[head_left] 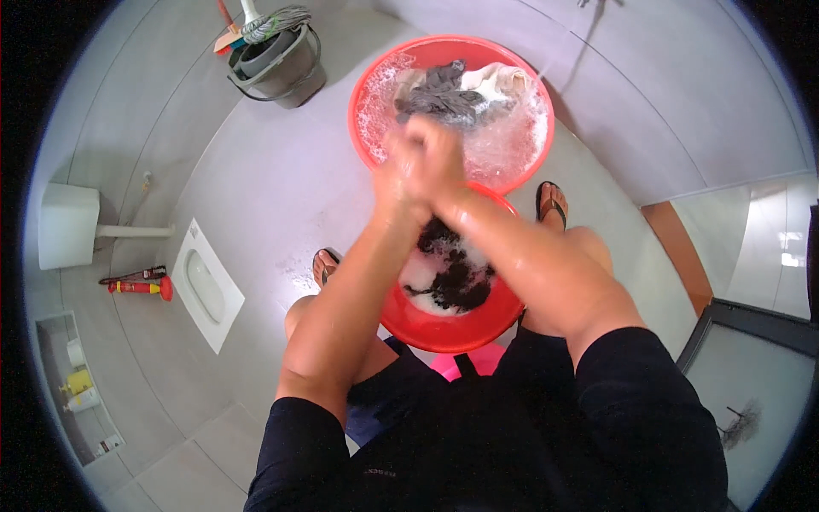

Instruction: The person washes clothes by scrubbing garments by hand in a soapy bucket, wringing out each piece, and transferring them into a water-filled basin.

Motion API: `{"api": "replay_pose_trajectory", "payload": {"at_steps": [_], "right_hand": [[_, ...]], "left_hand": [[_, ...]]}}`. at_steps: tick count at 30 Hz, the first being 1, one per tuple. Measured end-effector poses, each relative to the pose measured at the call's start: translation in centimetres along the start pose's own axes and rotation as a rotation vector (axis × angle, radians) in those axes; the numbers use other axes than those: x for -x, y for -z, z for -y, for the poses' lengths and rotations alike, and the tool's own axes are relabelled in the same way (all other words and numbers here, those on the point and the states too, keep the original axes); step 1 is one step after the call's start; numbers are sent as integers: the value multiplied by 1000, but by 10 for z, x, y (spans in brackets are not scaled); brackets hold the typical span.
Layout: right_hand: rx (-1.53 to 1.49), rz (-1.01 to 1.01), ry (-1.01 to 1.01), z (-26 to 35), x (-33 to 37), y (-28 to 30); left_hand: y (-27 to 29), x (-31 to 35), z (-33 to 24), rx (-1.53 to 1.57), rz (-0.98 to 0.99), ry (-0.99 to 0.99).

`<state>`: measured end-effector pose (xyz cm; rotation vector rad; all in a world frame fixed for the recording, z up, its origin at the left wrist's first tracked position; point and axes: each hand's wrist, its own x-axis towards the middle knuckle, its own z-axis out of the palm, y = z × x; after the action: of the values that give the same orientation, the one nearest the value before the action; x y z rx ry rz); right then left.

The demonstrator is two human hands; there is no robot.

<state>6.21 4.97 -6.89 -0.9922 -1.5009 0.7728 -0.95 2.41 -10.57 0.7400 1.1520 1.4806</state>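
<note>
My left hand (398, 175) and my right hand (439, 158) are pressed together, fingers curled and smeared by motion, above the gap between two red basins. Whatever they hold, if anything, is hidden. Just beyond them, the larger red basin (355, 111) contains foamy water, a dark grey cloth (439, 96) and a white cloth (495, 84). Below my wrists, the smaller red basin (408, 328) stands between my legs; a black cloth (461, 284) lies in its suds. My wet forearms partly cover this basin.
A thin stream of water (559, 55) falls toward the larger basin's right rim. At the far left stands a grey bucket (290, 81) with a mop (271, 24). A squat toilet (205, 286) is set in the floor at left. A dark-framed door (751, 328) is at lower right.
</note>
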Motion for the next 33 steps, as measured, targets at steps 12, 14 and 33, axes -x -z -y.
{"api": "replay_pose_trajectory", "payload": {"at_steps": [12,14,33], "right_hand": [[185,-39,-114,-22,-35,34],[102,23,-173,-18,-44,46],[-148,458,-488,-14,-62,118]], "left_hand": [[-28,14,-51,95,159,523],[-12,11,-69,-303,431,430],[37,3,-133,-921,489,-150]]}}
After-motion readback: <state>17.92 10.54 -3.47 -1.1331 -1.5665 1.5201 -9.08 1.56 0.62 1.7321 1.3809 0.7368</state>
